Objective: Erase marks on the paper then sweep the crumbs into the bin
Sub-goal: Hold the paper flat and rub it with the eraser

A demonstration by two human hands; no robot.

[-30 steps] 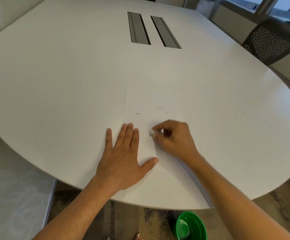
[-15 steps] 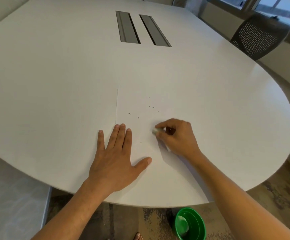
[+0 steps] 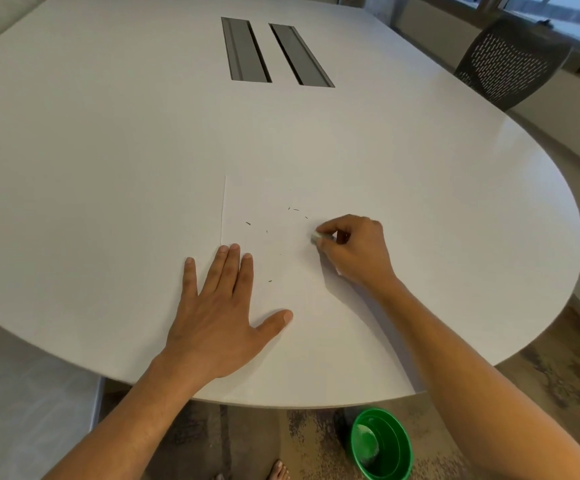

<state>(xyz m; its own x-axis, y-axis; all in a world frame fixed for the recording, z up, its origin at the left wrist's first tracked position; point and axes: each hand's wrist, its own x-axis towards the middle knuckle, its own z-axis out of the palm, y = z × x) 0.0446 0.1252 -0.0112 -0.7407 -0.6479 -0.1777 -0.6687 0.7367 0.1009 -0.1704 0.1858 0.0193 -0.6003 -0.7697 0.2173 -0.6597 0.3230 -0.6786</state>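
While your left hand [image 3: 221,317] lies flat with straight fingers on the left part of the paper [image 3: 281,306], your right hand [image 3: 354,252] pinches a small white eraser [image 3: 315,238] against the sheet. Some short dark crumbs [image 3: 293,210] lie scattered on the paper near the eraser. Under the near edge of the white table [image 3: 108,168], a green bin [image 3: 382,445] stands on the floor; something pale lies at its bottom, but you cannot tell what.
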